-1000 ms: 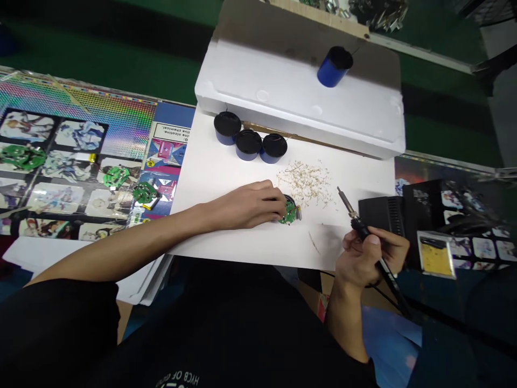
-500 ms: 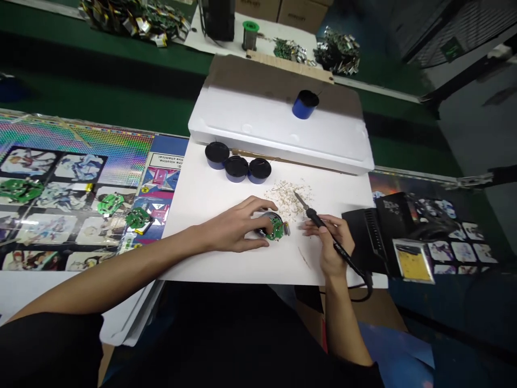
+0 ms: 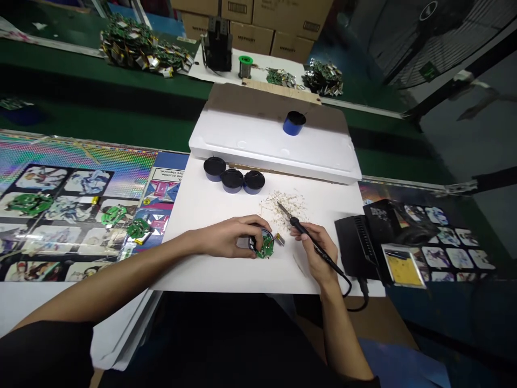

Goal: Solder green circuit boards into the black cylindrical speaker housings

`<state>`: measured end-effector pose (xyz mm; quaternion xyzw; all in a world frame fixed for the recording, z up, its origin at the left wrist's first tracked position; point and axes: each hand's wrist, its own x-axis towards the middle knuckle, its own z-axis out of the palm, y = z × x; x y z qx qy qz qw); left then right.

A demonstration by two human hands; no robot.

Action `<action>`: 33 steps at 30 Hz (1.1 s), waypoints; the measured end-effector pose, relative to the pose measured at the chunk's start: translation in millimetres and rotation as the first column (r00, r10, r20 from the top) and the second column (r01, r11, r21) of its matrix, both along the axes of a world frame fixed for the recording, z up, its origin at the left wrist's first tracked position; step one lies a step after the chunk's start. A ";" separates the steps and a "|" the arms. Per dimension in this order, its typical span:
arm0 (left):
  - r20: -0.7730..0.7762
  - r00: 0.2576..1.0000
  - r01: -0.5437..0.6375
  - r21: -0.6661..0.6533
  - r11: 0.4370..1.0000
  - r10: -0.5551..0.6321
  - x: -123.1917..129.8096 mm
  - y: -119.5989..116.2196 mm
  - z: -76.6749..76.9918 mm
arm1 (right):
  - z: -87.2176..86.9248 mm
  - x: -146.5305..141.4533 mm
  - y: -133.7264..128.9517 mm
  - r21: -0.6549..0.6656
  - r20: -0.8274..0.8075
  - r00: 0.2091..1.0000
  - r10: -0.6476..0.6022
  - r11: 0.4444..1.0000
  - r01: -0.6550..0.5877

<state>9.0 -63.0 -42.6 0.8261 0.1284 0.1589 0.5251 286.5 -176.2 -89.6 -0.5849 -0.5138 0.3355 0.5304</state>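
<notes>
My left hand (image 3: 238, 237) is closed around a round green circuit board (image 3: 266, 246), which seems to sit in a dark round housing partly hidden by the fingers. A small silver battery cell (image 3: 280, 239) with a yellow end lies at the board's right edge. In my right hand (image 3: 317, 250) is a black soldering iron (image 3: 307, 233), gripped like a pen. Its metal tip points up and left, over pale crumbs (image 3: 293, 203) scattered on the white board (image 3: 194, 215), apart from the circuit board.
Three blue-and-black round cups (image 3: 232, 181) stand behind my left hand; another blue cup (image 3: 294, 124) sits on the white foam block (image 3: 258, 139). At right are a black soldering station (image 3: 359, 245) and a yellow sponge (image 3: 403, 268). Loose circuit boards (image 3: 139, 229) lie at left.
The view has tilted up, showing more boxes at the back. The iron's tip has shifted left over the crumbs. My left fingers have moved to the circuit board's left edge.
</notes>
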 end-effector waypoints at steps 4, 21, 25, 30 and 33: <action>-0.073 0.996 0.050 -0.096 0.994 -0.057 -3.8 4.1 4.1 | 0.7 -1.3 0.4 -0.009 -0.016 1.000 -0.014 1.000 0.014; -0.100 0.830 -0.554 -0.032 0.832 0.549 -157.8 38.2 86.6 | -5.0 4.6 -1.7 -0.063 0.066 0.985 -0.157 0.985 0.161; -0.058 0.382 -0.913 0.132 0.386 0.922 -197.1 55.8 60.4 | 0.6 2.7 -1.7 -0.079 0.079 0.973 -0.216 0.972 0.222; -0.023 0.041 -0.975 0.216 0.045 0.999 -209.2 102.0 30.5 | 6.9 -3.5 -4.5 -0.102 0.026 0.979 -0.202 0.974 0.204; -0.018 -0.041 -0.965 0.262 -0.035 0.999 -207.6 131.1 23.1 | 2.8 -1.4 -4.2 -0.109 0.060 0.982 -0.176 0.977 0.182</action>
